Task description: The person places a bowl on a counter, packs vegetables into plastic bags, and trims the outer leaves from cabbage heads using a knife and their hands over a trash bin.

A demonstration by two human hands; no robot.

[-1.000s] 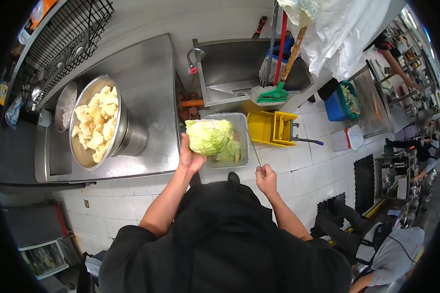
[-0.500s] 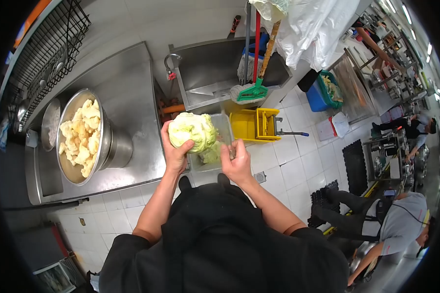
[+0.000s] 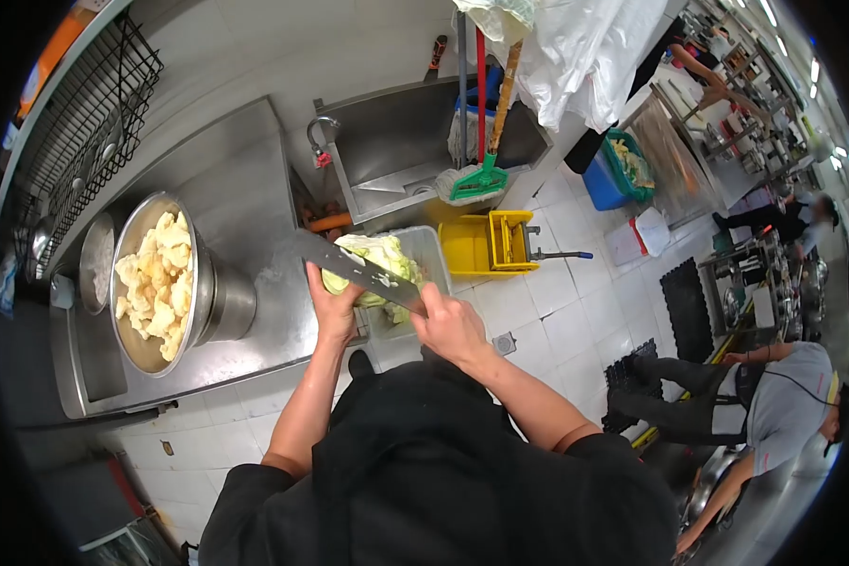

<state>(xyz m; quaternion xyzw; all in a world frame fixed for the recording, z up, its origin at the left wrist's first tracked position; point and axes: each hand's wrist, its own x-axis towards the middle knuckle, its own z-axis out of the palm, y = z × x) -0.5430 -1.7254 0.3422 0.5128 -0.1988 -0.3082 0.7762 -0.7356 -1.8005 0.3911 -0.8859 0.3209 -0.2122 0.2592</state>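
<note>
With my left fingers (image 3: pixel 317 280) curled partway open around the near left side of a leafy head (image 3: pixel 373 253), I have it propped just above the plastic container (image 3: pixel 436 253). My right fingers (image 3: pixel 432 300) are closed around the knife (image 3: pixel 360 275), its handle hidden within them, and the blade slants across the head, past the left fingertips, with pale bits on the steel. Judging progress, I'd call this head at an early stage: leaves wrap it, and I can't tell whether the edge has bitten in. Loose leaves (image 3: pixel 398 309) lie in the container beneath the fingers, and pale florets (image 3: pixel 156 283) already fill 1 metal bowl (image 3: pixel 124 351) well left of them. The bench (image 3: pixel 255 203) ends just beside my left fingers, its steel running left to the metal pot (image 3: pixel 234 302); the sink (image 3: pixel 377 141) opens beyond them. Right of the container, the yellow bucket (image 3: pixel 465 247) sits close, limiting sideways room there, while tiled floor (image 3: pixel 542 354) offers my right fingers more room nearer the body.
</note>
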